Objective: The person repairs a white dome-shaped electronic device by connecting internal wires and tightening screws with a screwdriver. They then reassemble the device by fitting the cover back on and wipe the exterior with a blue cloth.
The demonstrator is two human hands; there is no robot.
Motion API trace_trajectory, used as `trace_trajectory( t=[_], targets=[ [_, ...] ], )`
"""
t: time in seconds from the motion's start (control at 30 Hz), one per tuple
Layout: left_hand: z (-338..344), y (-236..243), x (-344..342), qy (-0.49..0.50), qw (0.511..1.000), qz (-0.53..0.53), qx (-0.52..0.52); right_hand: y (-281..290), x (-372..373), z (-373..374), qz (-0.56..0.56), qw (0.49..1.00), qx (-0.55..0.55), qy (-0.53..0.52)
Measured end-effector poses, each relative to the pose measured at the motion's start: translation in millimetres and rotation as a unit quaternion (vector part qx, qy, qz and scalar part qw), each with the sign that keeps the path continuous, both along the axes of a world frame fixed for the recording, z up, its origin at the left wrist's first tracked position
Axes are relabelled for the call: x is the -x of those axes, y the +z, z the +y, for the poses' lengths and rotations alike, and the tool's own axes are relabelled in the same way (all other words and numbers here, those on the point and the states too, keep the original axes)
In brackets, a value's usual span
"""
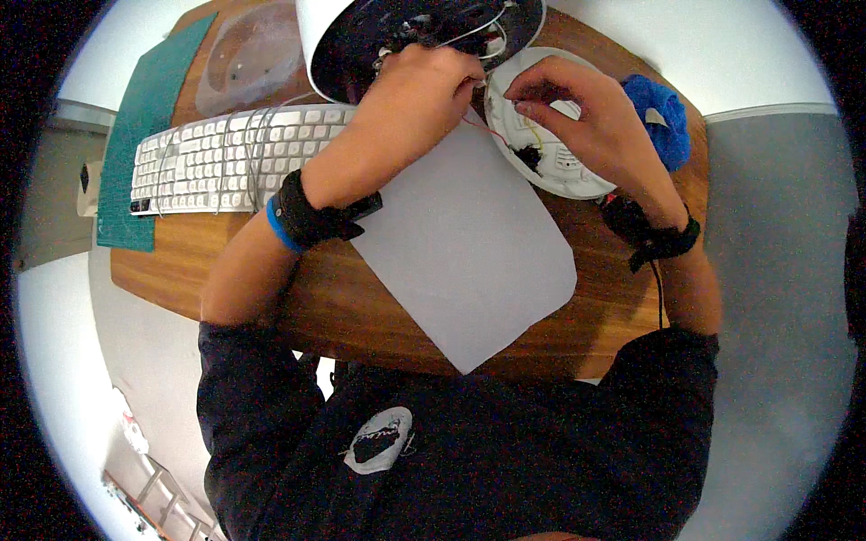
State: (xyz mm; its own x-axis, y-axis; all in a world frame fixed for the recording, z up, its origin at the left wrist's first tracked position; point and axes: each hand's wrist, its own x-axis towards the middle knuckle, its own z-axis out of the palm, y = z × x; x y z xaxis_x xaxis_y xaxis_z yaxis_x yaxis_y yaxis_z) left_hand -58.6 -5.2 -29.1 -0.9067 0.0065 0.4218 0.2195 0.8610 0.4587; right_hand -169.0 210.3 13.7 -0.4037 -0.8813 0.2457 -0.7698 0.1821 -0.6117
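Note:
A white housing with a dark inside (352, 68) lies at the far edge of the table, its opening toward me. At this opening is my left hand (433, 83), fingers curled in, and what they hold is hidden. A round white plastic base (564, 176) rests just right of it, with a red wire (487, 129) running toward the left hand and a yellow wire across its face. Over the base, my right hand (586, 108) brings thumb and forefinger close together in a pinch. Anything between those fingertips is too small to make out.
A white keyboard (207, 158) with a grey cable over it lies at left, beside a green cutting mat (135, 153). Behind it sits a clear round plastic piece (253, 59). A white sheet (469, 252) covers the table's middle. Blue cloth (663, 135) bunches at the right edge.

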Motion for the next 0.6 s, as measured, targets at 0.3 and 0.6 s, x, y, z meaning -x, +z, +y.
trace_trajectory(
  t=[0.3, 0.6],
  targets=[
    [-6, 14, -8, 0.01, 0.989, -0.03, -0.147, -3, -9, 6, -0.027, 0.997, 0.055, -0.045],
    [4, 29, -17, -0.05, 0.963, -0.117, -0.236, -18, -7, 1, -0.134, 0.987, 0.079, -0.037]
  ],
)
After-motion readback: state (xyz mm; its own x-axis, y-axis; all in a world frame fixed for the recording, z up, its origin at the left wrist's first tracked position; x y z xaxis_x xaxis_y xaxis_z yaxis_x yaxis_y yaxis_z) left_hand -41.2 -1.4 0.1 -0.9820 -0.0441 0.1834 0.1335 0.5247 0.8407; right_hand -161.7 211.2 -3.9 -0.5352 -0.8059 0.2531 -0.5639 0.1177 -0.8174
